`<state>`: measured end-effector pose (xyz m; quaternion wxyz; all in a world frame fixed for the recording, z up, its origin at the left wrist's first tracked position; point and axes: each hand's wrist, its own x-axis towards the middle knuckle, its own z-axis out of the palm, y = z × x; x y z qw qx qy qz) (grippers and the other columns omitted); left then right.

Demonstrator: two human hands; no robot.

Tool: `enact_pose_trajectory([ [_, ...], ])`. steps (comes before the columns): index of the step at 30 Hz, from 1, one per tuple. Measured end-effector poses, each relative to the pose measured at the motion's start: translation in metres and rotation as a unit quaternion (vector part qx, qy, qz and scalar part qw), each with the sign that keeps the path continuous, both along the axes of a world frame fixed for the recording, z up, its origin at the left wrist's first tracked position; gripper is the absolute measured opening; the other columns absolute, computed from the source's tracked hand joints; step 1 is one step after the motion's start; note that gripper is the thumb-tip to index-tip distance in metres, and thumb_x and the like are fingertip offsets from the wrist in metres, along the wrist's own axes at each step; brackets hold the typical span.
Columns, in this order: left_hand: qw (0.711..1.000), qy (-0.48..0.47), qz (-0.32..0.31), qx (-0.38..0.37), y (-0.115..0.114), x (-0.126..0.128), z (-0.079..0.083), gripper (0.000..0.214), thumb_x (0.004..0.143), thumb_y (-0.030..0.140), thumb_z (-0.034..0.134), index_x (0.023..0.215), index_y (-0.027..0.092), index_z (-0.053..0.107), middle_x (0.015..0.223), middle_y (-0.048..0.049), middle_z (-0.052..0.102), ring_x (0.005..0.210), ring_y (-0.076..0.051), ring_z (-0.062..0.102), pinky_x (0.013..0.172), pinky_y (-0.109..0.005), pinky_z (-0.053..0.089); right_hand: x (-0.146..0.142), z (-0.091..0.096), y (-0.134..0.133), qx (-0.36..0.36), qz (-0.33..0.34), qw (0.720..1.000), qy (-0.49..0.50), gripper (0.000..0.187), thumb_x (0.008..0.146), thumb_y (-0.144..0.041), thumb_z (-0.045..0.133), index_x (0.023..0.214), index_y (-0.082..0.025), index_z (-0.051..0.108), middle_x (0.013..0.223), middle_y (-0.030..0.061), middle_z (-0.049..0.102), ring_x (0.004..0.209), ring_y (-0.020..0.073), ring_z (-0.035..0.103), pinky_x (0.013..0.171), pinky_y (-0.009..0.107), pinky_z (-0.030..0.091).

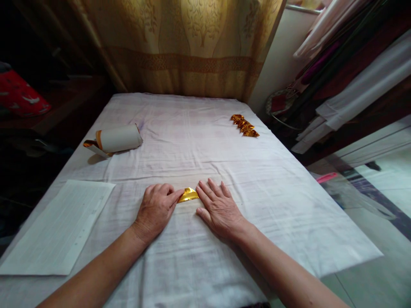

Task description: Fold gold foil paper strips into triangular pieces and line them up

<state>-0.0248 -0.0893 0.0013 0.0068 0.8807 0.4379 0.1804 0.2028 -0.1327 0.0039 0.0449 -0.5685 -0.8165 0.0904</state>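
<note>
Head view, as I see it from my remote station. Both hands lie on a table [289, 239] covered with a white cloth [192, 145], close to its near edge.

The left hand [157, 209] rests knuckles up. Its fingers are curled in narrow, and the forefinger tip bears down on the left end of the folded gold foil [189, 195], pinning it to the cloth. The right hand [218, 207] lies palm down. Its fingers are straight and slightly spread, gripping nothing, and their tips touch the foil's right end. The foil is a small flat wedge that sits between the two hands.

Farther back, near the right edge of the table, lies a short row of folded gold pieces [244, 125], well apart from the hands. At the back left a pale roll [119, 138] lies on its side, with a gold strip showing at its left end. A white lined sheet [61, 224] lies flat at the near left, beside the left forearm.

A patterned gold curtain [192, 47] hangs behind the table. Rolled fabrics [353, 85] lean at the right. A red cushion [19, 96] is at the far left.
</note>
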Motion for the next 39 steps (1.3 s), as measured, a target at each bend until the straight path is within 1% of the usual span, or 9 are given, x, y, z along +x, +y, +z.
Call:
enact_pose_trajectory([
  [9, 0.997, -0.022, -0.068, 0.014, -0.001, -0.032, -0.001, 0.029, 0.099, 0.028, 0.047, 0.118, 0.031, 0.069, 0.101, -0.0044, 0.068, 0.094, -0.020, 0.060, 0.084, -0.037, 0.046, -0.002, 0.001, 0.002, -0.016, -0.004, 1.000, 0.003, 0.062, 0.100, -0.054, 0.041, 0.153, -0.022, 0.038, 0.161, 0.0074, 0.027, 0.150, 0.0319, 0.021, 0.121, 0.059, 0.016],
  [14, 0.996, 0.009, -0.075, 0.045, -0.007, -0.035, 0.005, 0.033, 0.098, 0.027, 0.046, 0.124, 0.027, 0.067, 0.118, -0.0062, 0.070, 0.107, -0.023, 0.061, 0.097, -0.043, 0.043, -0.003, 0.001, 0.001, -0.024, -0.010, 1.000, 0.009, 0.063, 0.099, -0.054, 0.041, 0.153, -0.021, 0.037, 0.162, 0.0065, 0.025, 0.151, 0.0325, 0.020, 0.121, 0.060, 0.015],
  [18, 0.996, 0.050, -0.071, 0.006, -0.014, -0.010, 0.008, 0.047, 0.099, 0.040, 0.042, 0.142, 0.023, 0.052, 0.142, -0.0065, 0.059, 0.138, -0.027, 0.044, 0.117, -0.050, 0.022, -0.004, 0.001, 0.001, -0.030, -0.014, 0.999, 0.011, 0.063, 0.100, -0.054, 0.041, 0.153, -0.022, 0.036, 0.162, 0.0063, 0.025, 0.151, 0.0321, 0.019, 0.121, 0.060, 0.014],
  [21, 0.990, 0.097, -0.095, -0.044, -0.018, 0.005, 0.001, 0.058, 0.099, 0.051, 0.039, 0.149, 0.022, 0.042, 0.151, -0.0049, 0.050, 0.143, -0.026, 0.037, 0.122, -0.050, 0.008, -0.004, 0.002, 0.001, -0.027, -0.015, 0.999, 0.014, 0.063, 0.099, -0.055, 0.041, 0.153, -0.022, 0.036, 0.161, 0.0068, 0.027, 0.151, 0.0318, 0.019, 0.121, 0.060, 0.014],
  [25, 0.986, 0.124, -0.091, -0.066, -0.022, -0.009, -0.008, 0.063, 0.099, 0.051, 0.039, 0.155, 0.023, 0.030, 0.157, -0.0054, 0.042, 0.147, -0.026, 0.031, 0.122, -0.050, 0.000, -0.004, 0.001, 0.000, -0.018, -0.012, 1.000, 0.015, 0.064, 0.099, -0.055, 0.043, 0.153, -0.022, 0.037, 0.161, 0.0070, 0.028, 0.151, 0.0313, 0.020, 0.121, 0.060, 0.015],
  [31, 0.987, 0.113, -0.101, -0.050, -0.028, -0.042, -0.001, 0.058, 0.097, 0.048, 0.046, 0.150, 0.026, 0.041, 0.150, -0.0062, 0.052, 0.143, -0.029, 0.037, 0.120, -0.052, 0.010, -0.003, 0.000, 0.000, 0.000, -0.010, 1.000, 0.017, 0.062, 0.099, -0.053, 0.045, 0.152, -0.022, 0.039, 0.161, 0.0077, 0.030, 0.150, 0.0318, 0.023, 0.119, 0.061, 0.018],
  [35, 0.992, 0.086, -0.095, -0.004, -0.026, -0.032, 0.009, 0.044, 0.098, 0.039, 0.047, 0.137, 0.022, 0.056, 0.139, -0.0073, 0.062, 0.135, -0.030, 0.046, 0.117, -0.053, 0.016, -0.004, 0.000, -0.001, 0.009, -0.014, 1.000, 0.015, 0.059, 0.099, -0.051, 0.046, 0.151, -0.023, 0.041, 0.160, 0.0090, 0.032, 0.149, 0.0321, 0.025, 0.118, 0.060, 0.020],
  [37, 0.996, 0.054, -0.066, 0.005, -0.023, -0.022, 0.014, 0.032, 0.099, 0.032, 0.046, 0.123, 0.022, 0.065, 0.124, -0.0071, 0.069, 0.121, -0.027, 0.056, 0.111, -0.050, 0.027, -0.005, 0.000, -0.001, 0.014, -0.015, 1.000, 0.015, 0.058, 0.099, -0.050, 0.046, 0.151, -0.023, 0.041, 0.159, 0.0091, 0.034, 0.149, 0.0323, 0.026, 0.118, 0.060, 0.020],
  [39, 0.999, 0.029, -0.030, -0.011, -0.017, -0.011, 0.019, 0.025, 0.099, 0.030, 0.047, 0.104, 0.022, 0.070, 0.104, -0.0058, 0.073, 0.100, -0.023, 0.063, 0.097, -0.042, 0.040, -0.005, -0.001, -0.002, 0.019, -0.018, 1.000, 0.015, 0.058, 0.099, -0.049, 0.047, 0.150, -0.023, 0.042, 0.159, 0.0097, 0.035, 0.148, 0.0325, 0.027, 0.118, 0.059, 0.020],
])
